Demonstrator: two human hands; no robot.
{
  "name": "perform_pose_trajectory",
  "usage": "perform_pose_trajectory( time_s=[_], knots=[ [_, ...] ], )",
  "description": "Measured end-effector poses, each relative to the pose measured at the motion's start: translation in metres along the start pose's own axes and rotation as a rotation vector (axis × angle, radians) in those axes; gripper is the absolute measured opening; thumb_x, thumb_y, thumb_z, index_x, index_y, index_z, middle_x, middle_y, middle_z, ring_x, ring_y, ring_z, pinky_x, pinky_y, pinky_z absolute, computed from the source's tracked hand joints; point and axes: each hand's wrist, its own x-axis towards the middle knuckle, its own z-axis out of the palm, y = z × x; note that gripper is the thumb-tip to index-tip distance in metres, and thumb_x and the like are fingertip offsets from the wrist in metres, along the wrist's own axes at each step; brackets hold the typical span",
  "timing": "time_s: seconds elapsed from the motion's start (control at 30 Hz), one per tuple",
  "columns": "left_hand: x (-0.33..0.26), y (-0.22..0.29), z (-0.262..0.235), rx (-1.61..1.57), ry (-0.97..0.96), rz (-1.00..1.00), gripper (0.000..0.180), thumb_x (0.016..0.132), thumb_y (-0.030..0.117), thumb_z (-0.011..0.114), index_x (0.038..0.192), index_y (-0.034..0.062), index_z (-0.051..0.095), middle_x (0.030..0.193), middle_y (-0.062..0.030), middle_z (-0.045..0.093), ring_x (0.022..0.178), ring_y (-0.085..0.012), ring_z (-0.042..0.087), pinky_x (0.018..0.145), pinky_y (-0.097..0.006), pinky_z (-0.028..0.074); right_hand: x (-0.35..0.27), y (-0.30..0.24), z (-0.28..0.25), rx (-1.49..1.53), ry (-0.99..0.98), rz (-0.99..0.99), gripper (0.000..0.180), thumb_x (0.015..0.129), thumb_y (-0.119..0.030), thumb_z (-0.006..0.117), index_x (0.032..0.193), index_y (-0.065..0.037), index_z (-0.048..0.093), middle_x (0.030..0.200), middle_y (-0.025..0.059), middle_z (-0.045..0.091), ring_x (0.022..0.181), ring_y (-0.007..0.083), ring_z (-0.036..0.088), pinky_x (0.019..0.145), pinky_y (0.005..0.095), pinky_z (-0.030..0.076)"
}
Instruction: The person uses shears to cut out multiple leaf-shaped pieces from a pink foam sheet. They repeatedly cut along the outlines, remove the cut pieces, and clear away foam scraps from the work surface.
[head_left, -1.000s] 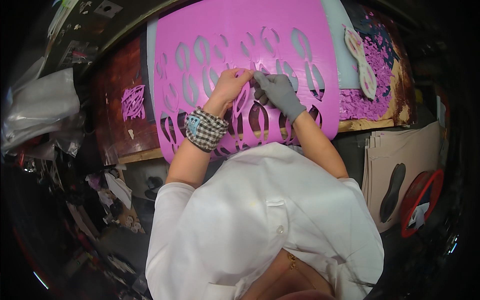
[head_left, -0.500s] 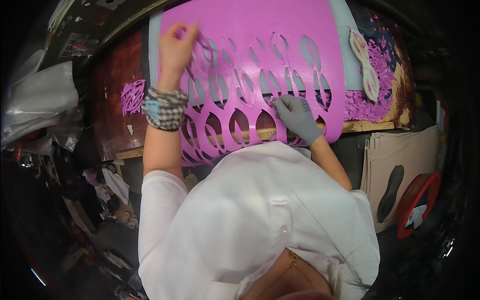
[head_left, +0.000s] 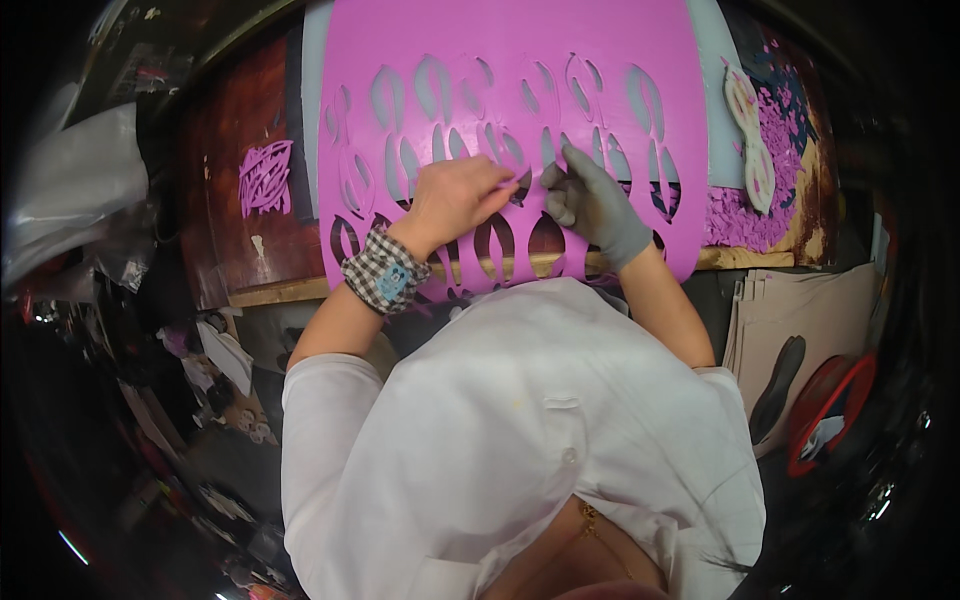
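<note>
A large pink sheet [head_left: 510, 30] with rows of leaf-shaped cut-outs lies over the table and hangs off its near edge. My bare left hand [head_left: 455, 200], with a checkered cuff [head_left: 385, 270] at the wrist, is over the middle of the sheet. Its fingertips are pinched beside a cut-out; what they hold, if anything, is too small to make out. Just to the right, my right hand [head_left: 600, 210] in a grey glove faces it, its fingers curled in over the sheet. Whatever lies within those gloved fingers is hidden.
On the left of the table lies a pile of thin pink cut pieces [head_left: 265, 178]. Small pink scraps [head_left: 750, 220] heap up at the right, beside a pale sole-shaped piece [head_left: 745, 135]. Beige sheets [head_left: 800, 310], a dark sole shape [head_left: 778, 385] and a red-rimmed container [head_left: 830, 415] stand lower right.
My left hand has come from the sheet's upper left down to its middle, near my right hand. The gloved hand has turned and its fingers have loosened somewhat. The sheet has shifted slightly.
</note>
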Motion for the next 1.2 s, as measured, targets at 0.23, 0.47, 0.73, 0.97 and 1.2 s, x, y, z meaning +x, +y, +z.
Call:
perform_pose_trajectory(
  time_s=[0.23,0.47,0.73,0.97,1.2],
  knots=[
    [0.007,-0.022,-0.020,-0.882,-0.025,-0.868,0.023,0.088,0.021,0.070,0.089,-0.0021,0.071,0.075,0.0027,0.064,0.066,-0.0045,0.054,0.059,-0.021,0.044,-0.009,0.016,0.037,-1.005,0.338,-0.646,0.034,0.088,-0.035,0.063,0.088,-0.002,0.066,0.084,0.0166,0.066,0.070,0.0298,0.063,0.068,0.0402,0.049],
    [0.005,-0.022,0.008,-1.089,-0.033,-0.932,0.022,0.088,0.019,0.069,0.090,-0.0031,0.070,0.078,-0.0007,0.065,0.071,-0.0066,0.057,0.062,-0.023,0.045,0.043,0.029,0.049,-0.893,0.276,-0.304,0.045,0.094,-0.043,0.055,0.091,0.000,0.069,0.071,0.0185,0.064,0.067,0.0301,0.065,0.066,0.0406,0.049],
    [0.021,-0.090,-0.111,-0.481,0.782,-0.721,0.015,0.088,0.017,0.070,0.087,0.0019,0.069,0.075,0.0007,0.065,0.063,-0.0075,0.057,0.051,-0.024,0.043,-0.005,0.033,0.027,-0.600,0.377,-0.279,0.037,0.099,-0.032,0.054,0.079,-0.003,0.063,0.063,0.0000,0.057,0.049,0.0044,0.046,0.045,0.0211,0.035],
    [-0.080,-0.087,-0.135,0.470,0.060,0.256,0.017,0.076,0.018,0.074,0.082,0.0107,0.059,0.068,-0.0042,0.056,0.058,-0.0219,0.058,0.051,-0.034,0.044,-0.016,0.038,0.062,-0.740,0.328,-0.433,0.029,0.097,-0.026,0.059,0.089,0.001,0.066,0.066,-0.0017,0.054,0.062,0.0056,0.047,0.058,0.0229,0.040],
    [-0.119,-0.084,-0.107,0.267,-0.190,0.124,0.021,0.077,0.024,0.072,0.085,0.0085,0.061,0.070,-0.0046,0.053,0.063,-0.0247,0.059,0.056,-0.038,0.046,0.003,0.043,0.117,-0.985,0.118,-0.340,0.027,0.092,-0.027,0.062,0.093,-0.001,0.069,0.067,0.0087,0.060,0.062,0.0108,0.053,0.060,0.0293,0.044]
  ],
)
